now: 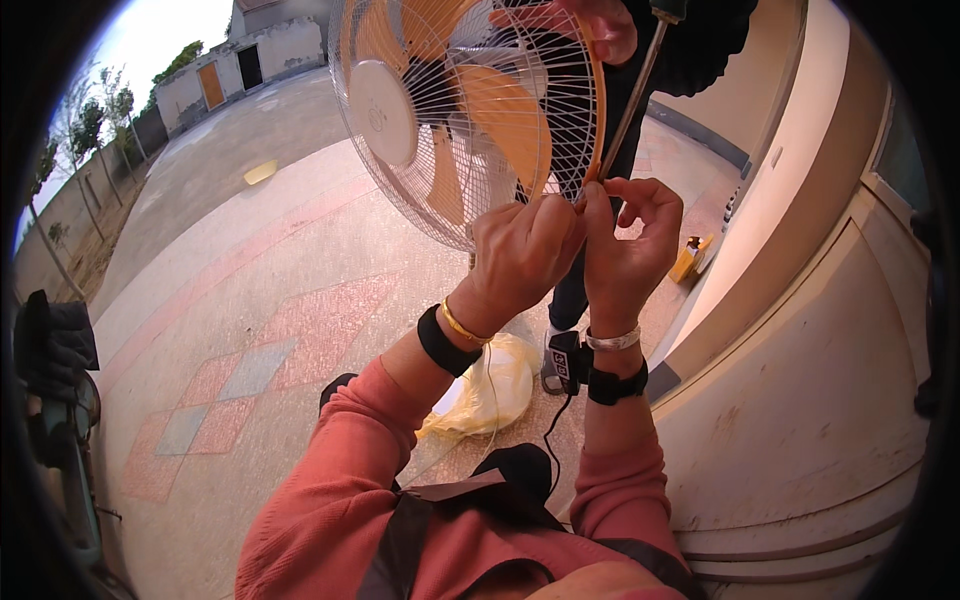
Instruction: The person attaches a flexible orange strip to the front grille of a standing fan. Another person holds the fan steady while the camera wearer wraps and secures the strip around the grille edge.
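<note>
A fan head [500, 120] with orange blades and a white wire guard is held up in front of me. Its orange rim [601, 110] runs down to my fingers. My left hand [525, 255] is closed at the lower edge of the guard, its fingertips mostly hidden. Beside it my right hand [630, 245] pinches at the rim with thumb and forefinger; what lies between them is too small to make out. A long screwdriver [634, 100] slants down with its tip by my right fingertips. A co-worker's hand [608, 28] is at the top of the guard.
The co-worker in dark clothes stands behind the fan. A yellowish plastic bag [500, 385] lies on the patterned floor below my arms. By the curved wall [740, 260] on the right is a small yellow object [690, 260]. A yellow basin [260, 173] sits farther off in the yard.
</note>
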`<state>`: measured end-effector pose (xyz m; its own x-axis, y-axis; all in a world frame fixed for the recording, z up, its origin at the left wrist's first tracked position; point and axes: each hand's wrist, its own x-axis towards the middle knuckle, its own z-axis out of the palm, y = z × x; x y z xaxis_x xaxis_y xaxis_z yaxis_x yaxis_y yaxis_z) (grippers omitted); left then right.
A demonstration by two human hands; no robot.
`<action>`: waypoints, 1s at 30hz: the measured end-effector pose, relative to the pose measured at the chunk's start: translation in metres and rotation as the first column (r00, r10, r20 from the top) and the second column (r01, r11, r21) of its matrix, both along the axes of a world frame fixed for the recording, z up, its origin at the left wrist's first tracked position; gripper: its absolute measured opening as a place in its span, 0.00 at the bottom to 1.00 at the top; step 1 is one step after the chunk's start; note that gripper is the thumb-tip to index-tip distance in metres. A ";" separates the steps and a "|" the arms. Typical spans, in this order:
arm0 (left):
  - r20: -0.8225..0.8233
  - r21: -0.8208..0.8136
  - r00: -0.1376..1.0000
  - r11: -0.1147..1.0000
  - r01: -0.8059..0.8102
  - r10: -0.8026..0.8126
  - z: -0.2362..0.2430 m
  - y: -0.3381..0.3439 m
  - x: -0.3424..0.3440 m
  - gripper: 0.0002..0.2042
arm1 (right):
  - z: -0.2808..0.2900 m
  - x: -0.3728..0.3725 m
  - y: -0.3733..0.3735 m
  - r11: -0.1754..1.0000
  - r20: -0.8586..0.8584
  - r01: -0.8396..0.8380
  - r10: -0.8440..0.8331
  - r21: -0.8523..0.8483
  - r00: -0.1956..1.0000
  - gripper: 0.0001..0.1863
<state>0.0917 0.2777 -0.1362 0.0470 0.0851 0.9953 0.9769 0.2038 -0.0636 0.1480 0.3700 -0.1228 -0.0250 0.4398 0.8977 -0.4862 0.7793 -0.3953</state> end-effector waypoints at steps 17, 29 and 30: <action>0.000 0.037 1.000 0.999 -0.019 0.019 -0.006 0.003 -0.004 0.11 | -0.005 -0.003 0.002 1.000 -0.001 -0.020 0.020 -0.007 1.000 0.17; -0.026 0.044 1.000 0.999 -0.005 0.007 -0.005 0.002 -0.005 0.15 | -0.005 -0.004 0.000 1.000 -0.015 -0.026 0.026 0.005 1.000 0.17; -0.013 0.037 1.000 0.999 -0.011 0.012 -0.005 0.002 -0.005 0.14 | -0.006 -0.004 0.001 1.000 -0.017 -0.019 0.019 0.011 1.000 0.17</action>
